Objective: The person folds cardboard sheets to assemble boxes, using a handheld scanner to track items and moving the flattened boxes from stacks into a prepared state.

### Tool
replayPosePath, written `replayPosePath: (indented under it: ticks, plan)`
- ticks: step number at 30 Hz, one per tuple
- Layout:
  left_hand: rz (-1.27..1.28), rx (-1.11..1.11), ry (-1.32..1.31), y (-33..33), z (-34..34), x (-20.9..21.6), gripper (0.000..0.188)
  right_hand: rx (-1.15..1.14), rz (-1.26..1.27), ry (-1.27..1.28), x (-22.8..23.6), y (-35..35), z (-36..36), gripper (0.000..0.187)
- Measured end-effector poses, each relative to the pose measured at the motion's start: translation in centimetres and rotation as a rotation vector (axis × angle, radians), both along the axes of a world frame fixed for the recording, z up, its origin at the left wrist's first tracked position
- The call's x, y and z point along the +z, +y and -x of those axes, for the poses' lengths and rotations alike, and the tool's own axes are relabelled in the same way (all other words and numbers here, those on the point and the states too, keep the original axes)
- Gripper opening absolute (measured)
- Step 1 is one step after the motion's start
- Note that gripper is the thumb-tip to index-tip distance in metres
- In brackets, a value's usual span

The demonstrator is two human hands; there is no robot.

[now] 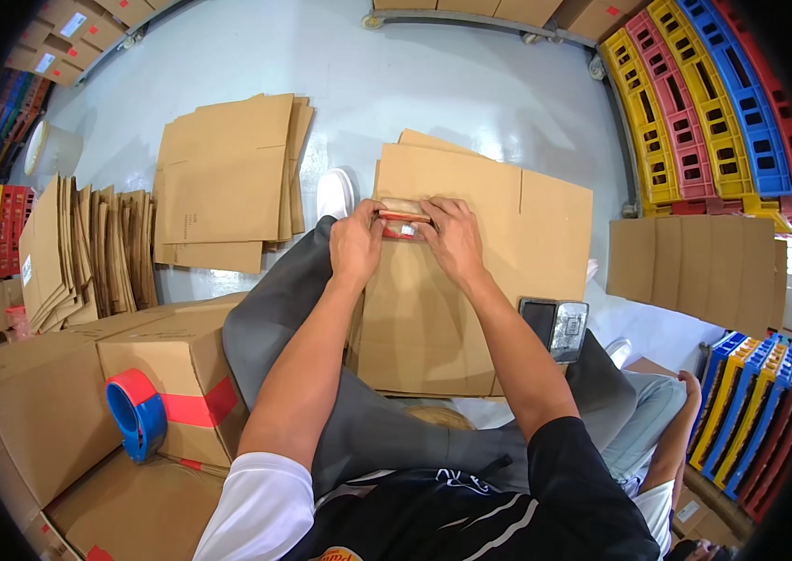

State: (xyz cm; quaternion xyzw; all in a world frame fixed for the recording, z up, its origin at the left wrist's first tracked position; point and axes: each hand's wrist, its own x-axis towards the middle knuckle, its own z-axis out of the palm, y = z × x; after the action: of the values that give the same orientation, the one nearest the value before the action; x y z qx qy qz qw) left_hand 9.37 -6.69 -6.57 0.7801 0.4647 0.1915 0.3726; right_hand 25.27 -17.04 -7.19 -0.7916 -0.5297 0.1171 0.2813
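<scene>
Both my hands grip a wooden hand stamp, a short block with a red lower part, above a stack of flat cardboard in front of me. My left hand is closed on its left end. My right hand has thumb and fingers closed round the other end. The stamp's underside is hidden, so I cannot tell whether it touches the cardboard. By my right forearm, an open ink pad case, black with a metallic lid, rests at the stack's right edge.
Flat cardboard is stacked on the floor ahead left, with upright folded sheets beside it. A blue tape dispenser with red tape leans against a carton at my left. Colourful plastic crates line the right. Another person sits close at my right.
</scene>
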Motion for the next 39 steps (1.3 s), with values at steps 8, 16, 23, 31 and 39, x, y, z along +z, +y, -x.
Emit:
replayPosePath:
  ticks: [8, 16, 23, 31, 39]
  plan:
    - [-0.015, -0.01, -0.012, 0.3, 0.2, 0.1, 0.017, 0.019, -0.009, -0.01, 0.1, 0.4, 0.1, 0.041]
    - [-0.19, -0.086, 0.236, 0.4, 0.0, 0.0, 0.018, 0.039, -0.028, -0.087, -1.2, 0.1, -0.6, 0.038]
    - [-0.255, -0.259, 0.511, -0.1, -1.0, 3.2, 0.058, 0.063, 0.215, -0.095, 0.8, 1.3, -0.3, 0.036]
    - [-0.284, -0.606, 0.697, 3.4, -4.5, 5.0, 0.041, 0.192, 0.594, -0.067, 3.4, 3.9, -0.6, 0.021]
    - [-0.355, -0.716, 0.663, 5.4, -4.3, 3.3, 0.032, 0.236, 0.659, 0.071, 4.6, 7.0, 0.7, 0.015]
